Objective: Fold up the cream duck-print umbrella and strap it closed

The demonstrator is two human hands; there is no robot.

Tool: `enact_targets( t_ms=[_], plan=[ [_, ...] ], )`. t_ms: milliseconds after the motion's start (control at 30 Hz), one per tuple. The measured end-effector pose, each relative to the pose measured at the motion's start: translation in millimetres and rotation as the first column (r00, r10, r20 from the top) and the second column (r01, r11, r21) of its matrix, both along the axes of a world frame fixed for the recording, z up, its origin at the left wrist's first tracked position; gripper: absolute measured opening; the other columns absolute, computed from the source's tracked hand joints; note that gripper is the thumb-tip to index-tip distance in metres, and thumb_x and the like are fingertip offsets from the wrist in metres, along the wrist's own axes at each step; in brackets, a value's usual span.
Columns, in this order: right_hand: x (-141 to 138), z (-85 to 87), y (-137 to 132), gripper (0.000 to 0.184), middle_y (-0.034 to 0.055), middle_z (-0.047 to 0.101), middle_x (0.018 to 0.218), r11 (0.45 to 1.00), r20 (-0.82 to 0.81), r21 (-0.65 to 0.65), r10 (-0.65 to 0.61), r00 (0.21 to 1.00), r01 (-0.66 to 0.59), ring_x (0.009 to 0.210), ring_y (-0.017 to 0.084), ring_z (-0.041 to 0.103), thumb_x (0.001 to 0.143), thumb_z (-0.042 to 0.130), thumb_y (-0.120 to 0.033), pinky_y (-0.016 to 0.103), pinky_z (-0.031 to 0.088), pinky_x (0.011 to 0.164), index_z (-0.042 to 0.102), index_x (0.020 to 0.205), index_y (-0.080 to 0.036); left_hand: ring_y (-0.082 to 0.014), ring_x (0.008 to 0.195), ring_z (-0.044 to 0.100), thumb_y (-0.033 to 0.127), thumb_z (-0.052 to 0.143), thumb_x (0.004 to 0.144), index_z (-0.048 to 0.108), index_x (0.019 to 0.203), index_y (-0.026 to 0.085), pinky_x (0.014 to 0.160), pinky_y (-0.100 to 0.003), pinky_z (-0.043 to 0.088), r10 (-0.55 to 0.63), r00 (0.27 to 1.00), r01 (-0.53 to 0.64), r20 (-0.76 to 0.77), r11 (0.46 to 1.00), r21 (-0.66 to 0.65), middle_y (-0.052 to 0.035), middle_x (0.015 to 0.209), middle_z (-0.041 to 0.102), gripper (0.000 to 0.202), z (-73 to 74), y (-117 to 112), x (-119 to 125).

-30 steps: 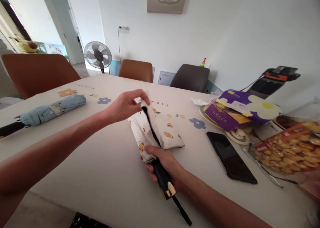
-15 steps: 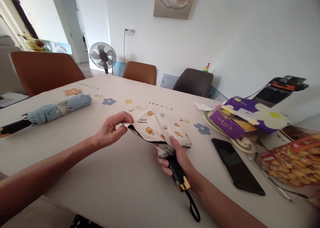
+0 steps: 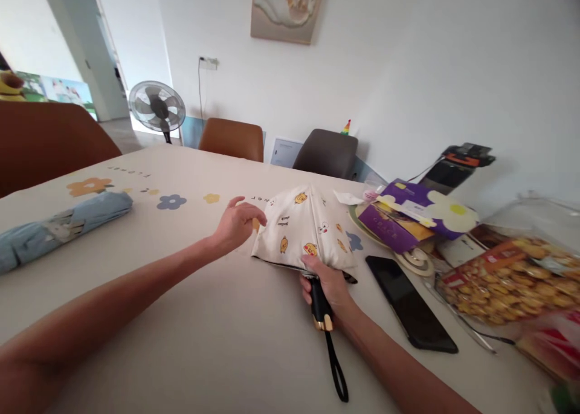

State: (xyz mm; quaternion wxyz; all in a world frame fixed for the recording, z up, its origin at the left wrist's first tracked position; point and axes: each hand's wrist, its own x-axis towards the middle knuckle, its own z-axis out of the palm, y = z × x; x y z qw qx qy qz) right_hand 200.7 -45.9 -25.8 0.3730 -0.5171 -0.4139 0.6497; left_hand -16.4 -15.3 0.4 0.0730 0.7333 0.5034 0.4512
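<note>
A folding umbrella [image 3: 296,226] with a cream canopy, printed with yellow ducks, lies loosely gathered over the table in front of me. Its black handle with a gold end and wrist strap points toward me. My right hand [image 3: 330,286] is closed around the top of the handle, thumb pressed on the canopy's lower part. My left hand [image 3: 238,225] is at the canopy's left side, fingers loosely bent and apart, holding nothing; whether the fingertips touch the fabric I cannot tell. To the left lies a folded light-blue umbrella [image 3: 67,226], its handle out of view.
Right of the umbrella lies a black phone [image 3: 410,302]. Beyond it are a purple box [image 3: 394,226], a bag of cookies [image 3: 516,278] and a thin cable. Chairs [image 3: 233,139] line the table's far side [image 3: 190,166]. A fan [image 3: 157,106] stands behind.
My left hand has let go of the canopy's edge, which has dropped and spread around the shaft. My right hand still grips the handle. The view has turned to the right.
</note>
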Motion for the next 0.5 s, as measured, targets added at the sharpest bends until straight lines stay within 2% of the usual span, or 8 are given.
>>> enact_targets(
  t_ms=[67,167,267,400,433,500],
  plan=[
    [0.7,-2.5,3.9,0.035,-0.0049,0.042,0.035,0.999,-0.012,-0.012,-0.033,0.999,0.033,0.024,0.01,0.039,0.07,0.061,-0.044,0.02,0.028,0.025,0.043,0.056,-0.018,-0.0141,0.074,0.06,0.004,0.034,0.066,0.061,0.065,0.02,0.084,-0.035,0.043,-0.002,0.985,0.024,0.173,0.992,-0.125,0.0013,0.074,0.067,0.032,11.4,12.1,25.3],
    [0.9,-4.7,6.0,0.037,-0.0044,0.041,0.033,0.997,0.012,-0.043,-0.065,0.998,0.066,0.022,0.01,0.039,0.07,0.058,-0.045,0.02,0.027,0.024,0.042,0.051,-0.018,-0.0153,0.073,0.058,0.012,0.041,0.07,0.059,0.072,0.02,0.069,-0.029,0.045,-0.091,0.929,0.204,0.358,0.934,-0.294,-0.0006,0.076,0.064,0.019,22.4,24.6,63.6],
    [-0.2,-6.2,5.0,0.042,-0.0029,0.041,0.032,0.991,0.072,-0.075,-0.109,0.991,0.114,0.022,0.009,0.04,0.071,0.055,-0.046,0.019,0.027,0.024,0.042,0.044,-0.017,-0.0169,0.078,0.057,0.021,0.049,0.071,0.053,0.083,0.019,0.073,-0.031,0.043,-0.026,0.898,0.223,0.44,0.888,-0.403,-0.0039,0.086,0.061,0.012,23.4,33.5,88.1],
    [-4.5,-6.5,2.2,0.044,-0.002,0.041,0.032,0.982,0.11,-0.084,-0.161,0.981,0.171,0.023,0.009,0.041,0.072,0.053,-0.044,0.02,0.03,0.025,0.043,0.04,-0.016,-0.0234,0.104,0.05,0.029,0.061,0.067,0.049,0.097,0.018,0.088,-0.034,0.037,0.115,0.851,0.162,0.513,0.871,-0.464,-0.0102,0.109,0.055,0.035,18.7,39.4,93.7],
    [-5.7,-6.1,1.4,0.044,-0.0019,0.041,0.032,0.981,0.12,-0.074,-0.168,0.978,0.178,0.023,0.009,0.041,0.072,0.054,-0.043,0.02,0.03,0.026,0.043,0.039,-0.016,-0.0244,0.107,0.049,0.03,0.063,0.066,0.048,0.1,0.018,0.089,-0.035,0.037,0.133,0.827,0.188,0.547,0.851,-0.49,-0.0113,0.113,0.054,0.039,17.3,39.3,92.7],
    [-7.8,-4.9,0.0,0.043,-0.0017,0.042,0.032,0.98,0.152,-0.069,-0.176,0.972,0.189,0.024,0.009,0.041,0.072,0.054,-0.041,0.02,0.031,0.026,0.044,0.04,-0.015,-0.0266,0.106,0.051,0.035,0.064,0.067,0.047,0.102,0.018,0.087,-0.036,0.039,0.163,0.769,0.294,0.618,0.768,-0.569,-0.0135,0.115,0.054,0.042,14.7,37.3,90.5]
  ],
)
